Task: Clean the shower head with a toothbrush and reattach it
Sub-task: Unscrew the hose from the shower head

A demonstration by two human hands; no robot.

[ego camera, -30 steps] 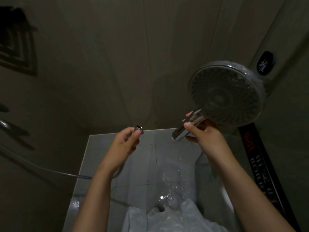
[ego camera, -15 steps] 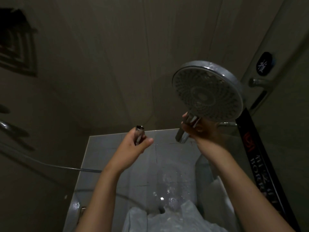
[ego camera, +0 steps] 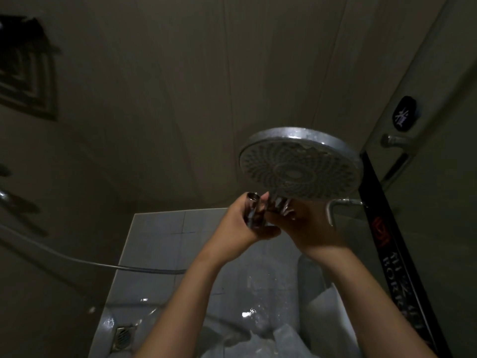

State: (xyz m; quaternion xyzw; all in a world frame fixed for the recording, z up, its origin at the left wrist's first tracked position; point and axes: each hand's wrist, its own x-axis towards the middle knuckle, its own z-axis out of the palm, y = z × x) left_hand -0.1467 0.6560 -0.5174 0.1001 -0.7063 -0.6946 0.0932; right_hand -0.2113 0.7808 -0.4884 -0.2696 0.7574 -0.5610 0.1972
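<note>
head view: the shower head (ego camera: 299, 169) is raised right of centre, nozzle face toward the camera. the right hand (ego camera: 309, 228) is curled round its chrome handle (ego camera: 277, 202). the left hand (ego camera: 240, 224) grips the hose (ego camera: 144, 268) by its metal nut (ego camera: 251, 206), just beside the handle; whether they are joined cannot be told. a black strip (ego camera: 382, 239) at right bears a red mark and pale letters beginning "bor", the rest blurred. a black oval label (ego camera: 404, 114) shows one white character.
</note>
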